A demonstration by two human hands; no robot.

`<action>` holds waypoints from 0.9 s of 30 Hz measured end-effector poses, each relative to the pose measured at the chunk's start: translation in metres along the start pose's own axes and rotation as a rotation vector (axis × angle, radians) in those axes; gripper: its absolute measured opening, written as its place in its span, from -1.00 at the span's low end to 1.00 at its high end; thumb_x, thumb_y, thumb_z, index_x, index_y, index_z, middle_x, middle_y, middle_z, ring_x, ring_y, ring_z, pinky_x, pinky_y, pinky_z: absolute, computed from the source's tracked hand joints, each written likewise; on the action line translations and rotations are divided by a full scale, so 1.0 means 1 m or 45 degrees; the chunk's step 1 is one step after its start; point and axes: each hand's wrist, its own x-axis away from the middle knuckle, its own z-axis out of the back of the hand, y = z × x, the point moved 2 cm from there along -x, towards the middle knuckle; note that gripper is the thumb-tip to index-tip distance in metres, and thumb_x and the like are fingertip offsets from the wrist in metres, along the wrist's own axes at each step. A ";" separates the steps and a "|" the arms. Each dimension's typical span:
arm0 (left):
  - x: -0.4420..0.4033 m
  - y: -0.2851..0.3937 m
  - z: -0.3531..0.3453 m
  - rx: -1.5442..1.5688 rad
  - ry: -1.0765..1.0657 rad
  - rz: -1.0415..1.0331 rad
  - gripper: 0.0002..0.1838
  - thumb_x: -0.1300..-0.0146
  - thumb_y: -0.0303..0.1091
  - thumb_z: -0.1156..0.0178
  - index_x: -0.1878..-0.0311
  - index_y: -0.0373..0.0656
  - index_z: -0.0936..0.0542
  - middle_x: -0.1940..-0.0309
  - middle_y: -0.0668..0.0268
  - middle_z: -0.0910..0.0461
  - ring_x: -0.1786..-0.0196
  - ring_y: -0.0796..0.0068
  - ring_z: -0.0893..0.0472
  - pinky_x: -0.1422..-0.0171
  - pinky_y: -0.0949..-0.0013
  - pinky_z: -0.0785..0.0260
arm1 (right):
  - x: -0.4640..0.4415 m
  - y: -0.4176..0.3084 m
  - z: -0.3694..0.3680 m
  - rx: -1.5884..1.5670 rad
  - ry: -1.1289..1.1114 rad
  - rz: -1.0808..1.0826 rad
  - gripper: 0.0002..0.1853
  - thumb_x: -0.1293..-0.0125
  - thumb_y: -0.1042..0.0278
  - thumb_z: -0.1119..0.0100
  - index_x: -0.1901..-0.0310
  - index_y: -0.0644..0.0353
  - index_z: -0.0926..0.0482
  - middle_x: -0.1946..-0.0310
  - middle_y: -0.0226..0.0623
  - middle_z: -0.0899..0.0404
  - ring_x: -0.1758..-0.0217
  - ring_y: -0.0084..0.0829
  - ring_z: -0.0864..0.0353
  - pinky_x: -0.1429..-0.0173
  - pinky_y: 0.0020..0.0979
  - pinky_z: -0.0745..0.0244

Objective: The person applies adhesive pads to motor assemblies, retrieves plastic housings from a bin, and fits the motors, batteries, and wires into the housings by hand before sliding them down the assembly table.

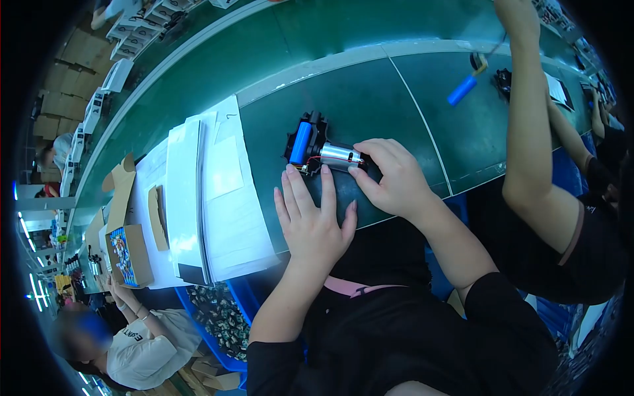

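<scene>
A silver cylindrical electric motor [340, 157] lies at the right part of a black plastic housing [316, 124] on the green bench. Beside it in the housing sits a blue cylindrical battery [301, 143], and thin red wire runs along the motor. My right hand [399, 178] pinches the motor's right end between thumb and index finger. With fingers spread, my left hand [313, 228] reaches to the lower edge of the housing. Its fingertips are close to a small circuit board [304, 169]; whether they touch it I cannot tell.
White papers and a folder [187, 198] lie to the left, beside an open cardboard box [129, 257] of blue parts. A blue bin [221, 320] of small parts stands below. At right, a co-worker's arm [528, 119] reaches over the bench near another blue battery [461, 90].
</scene>
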 end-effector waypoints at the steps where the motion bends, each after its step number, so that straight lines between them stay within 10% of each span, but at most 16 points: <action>1: -0.001 0.000 0.000 -0.012 -0.005 0.005 -0.24 -0.24 0.04 -0.33 -0.46 -0.12 -0.47 -0.48 -0.38 -0.17 -0.52 -0.33 -0.27 -0.52 -0.31 -0.12 | 0.000 0.000 0.000 0.009 0.002 -0.004 -0.64 -0.16 0.44 -0.43 0.00 0.34 -0.65 0.04 -0.04 -0.70 -0.03 -0.04 -0.69 -0.13 -0.17 -0.59; 27: -0.002 0.001 -0.001 -0.072 0.004 0.028 -0.20 -0.24 0.09 -0.31 -0.46 -0.19 -0.44 -0.46 -0.33 -0.21 -0.52 -0.29 -0.27 -0.52 -0.31 -0.11 | 0.003 0.001 -0.002 -0.059 0.044 0.015 -0.61 -0.18 0.47 -0.41 -0.06 0.34 -0.63 0.00 -0.05 -0.68 -0.04 -0.08 -0.66 -0.04 -0.21 -0.57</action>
